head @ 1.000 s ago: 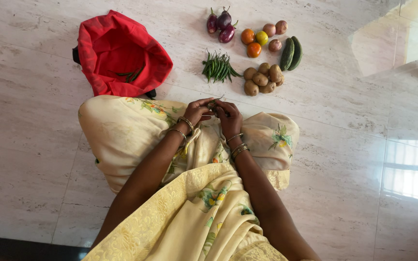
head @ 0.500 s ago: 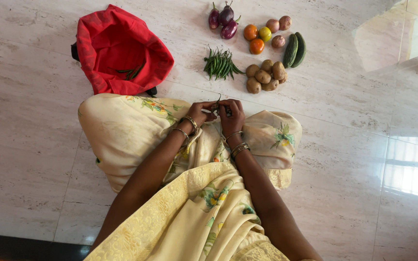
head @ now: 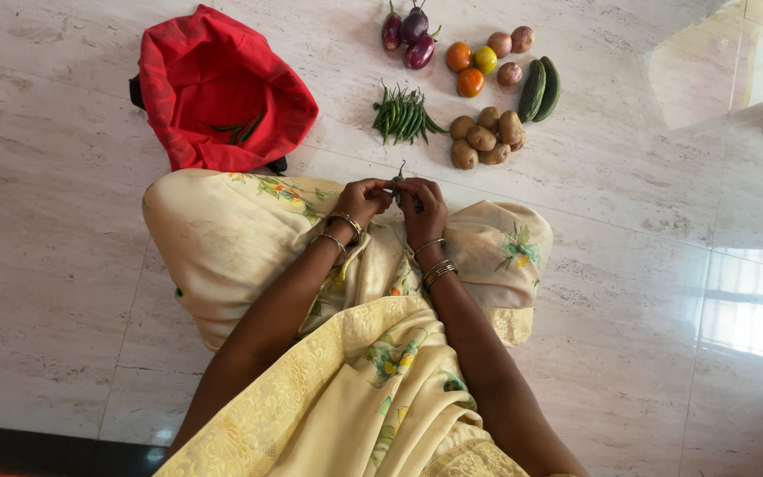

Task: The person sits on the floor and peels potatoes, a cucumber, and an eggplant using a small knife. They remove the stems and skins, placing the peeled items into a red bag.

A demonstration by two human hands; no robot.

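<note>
We sit on a pale veined marble floor, lap covered w/ cream floral-print fabric. Upper left, a crumpled red cloth bag lies open, a few green pods inside; no label or print visible on it.

Our left hand and right hand meet over the front edge of the lap, fingertips pinched together on a small thin green pod, its stalk end poking up between them. Both hands closed tight on it; most of the pod is hidden by fingers, so what kind it is can't be made out.

Beyond the hands on the floor: pile of brown potatoes, bunch of green pods just left of them, two dark green cucumbers, orange and yellow tomatoes, three purple aubergines, all loose, no packaging.
</note>
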